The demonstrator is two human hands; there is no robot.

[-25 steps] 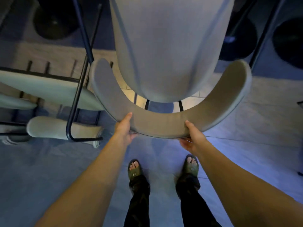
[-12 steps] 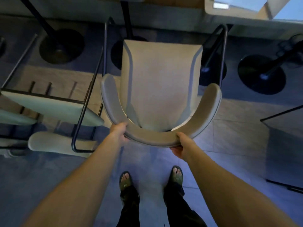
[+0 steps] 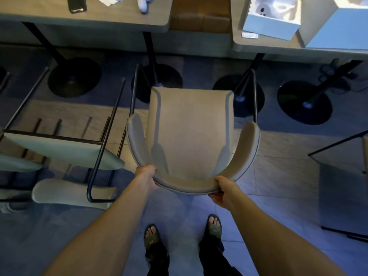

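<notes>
A beige padded chair (image 3: 191, 132) with a curved backrest and thin black metal legs stands in front of me, its seat pointing toward the tables. My left hand (image 3: 146, 175) grips the left part of the curved backrest, fingers wrapped over its top edge. My right hand (image 3: 221, 191) grips the right part of the backrest from below and behind. My feet in dark sandals stand just behind the chair.
A second chair (image 3: 65, 154) of the same kind lies tipped on the floor to the left. Two tables (image 3: 85, 16) on black round pedestal bases (image 3: 74, 77) stand ahead, one bearing a phone, the other open white boxes (image 3: 272, 18). A dark cabinet (image 3: 342, 188) is at right.
The chair now appears farther from me and lower in view, with the tables and their tops newly visible. Both hands keep their hold on the backrest.
</notes>
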